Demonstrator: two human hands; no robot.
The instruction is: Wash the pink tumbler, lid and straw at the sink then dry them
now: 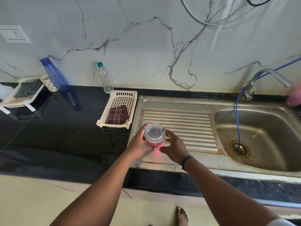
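The pink tumbler (152, 145) is standing upright on the sink's ribbed drainboard (187, 126), wearing its clear lid (154, 132) (straw (163, 130) poking through near the rim).

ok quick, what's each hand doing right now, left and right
Left hand: fingers curled round the pink tumbler, holding it.
Right hand: also gripping the tumbler, from the other side.

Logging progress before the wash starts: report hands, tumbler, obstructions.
Left hand and right hand both grip pink tumbler over the drainboard. Lid on, straw in. Blue hose hangs into sink basin.
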